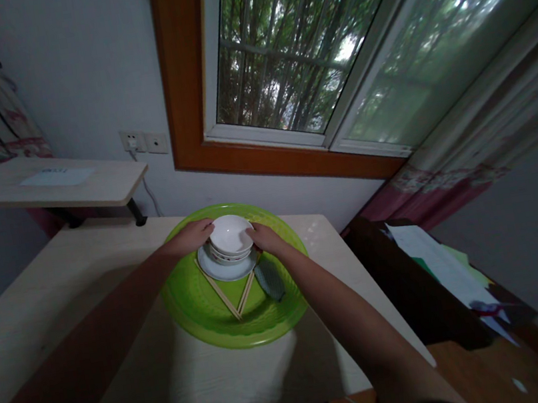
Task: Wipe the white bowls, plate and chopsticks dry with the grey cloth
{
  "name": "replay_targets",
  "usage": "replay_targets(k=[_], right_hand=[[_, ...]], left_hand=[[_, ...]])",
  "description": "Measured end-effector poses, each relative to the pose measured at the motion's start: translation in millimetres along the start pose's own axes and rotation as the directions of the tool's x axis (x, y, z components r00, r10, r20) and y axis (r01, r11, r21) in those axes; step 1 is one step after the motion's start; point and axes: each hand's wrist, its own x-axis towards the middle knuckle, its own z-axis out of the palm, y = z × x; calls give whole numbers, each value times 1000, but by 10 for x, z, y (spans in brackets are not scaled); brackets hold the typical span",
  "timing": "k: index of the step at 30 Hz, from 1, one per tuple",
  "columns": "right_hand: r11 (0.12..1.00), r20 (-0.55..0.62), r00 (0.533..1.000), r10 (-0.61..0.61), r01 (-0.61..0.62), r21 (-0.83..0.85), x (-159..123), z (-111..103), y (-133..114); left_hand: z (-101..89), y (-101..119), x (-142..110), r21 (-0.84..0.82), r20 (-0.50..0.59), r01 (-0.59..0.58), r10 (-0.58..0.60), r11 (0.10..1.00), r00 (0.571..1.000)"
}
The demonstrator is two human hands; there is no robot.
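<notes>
A stack of white bowls [231,235] stands on a white plate [228,273] inside a bright green basin [191,307]. My left hand [194,234] grips the upper bowl at its left rim, and my right hand [264,236] grips the opposite side. Both hands are closed, with the fingertips partly hidden by the bowl. Below the plate, pale chopsticks [222,294] lie in a V shape. A dark grey-green cloth or scrubbing pad [269,280] rests in the basin near my right wrist.
The basin sits on a pale wooden table [217,398]. A raised shelf [55,193] with a paper label stands at the back left, near wall sockets [143,141]. Behind is a window [306,41]. Papers [440,263] lie on dark furniture at right.
</notes>
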Motion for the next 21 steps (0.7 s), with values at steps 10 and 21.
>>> replay_targets(k=[10,21], right_hand=[[998,-21,999,-43,42,-44,52,44,41],[993,-149,982,-114,110,-41,5,36,29]], left_hand=[[7,-53,-9,-6,-19,-54,54,999,998],[48,-112,18,20,-54,-59,60,998,997]])
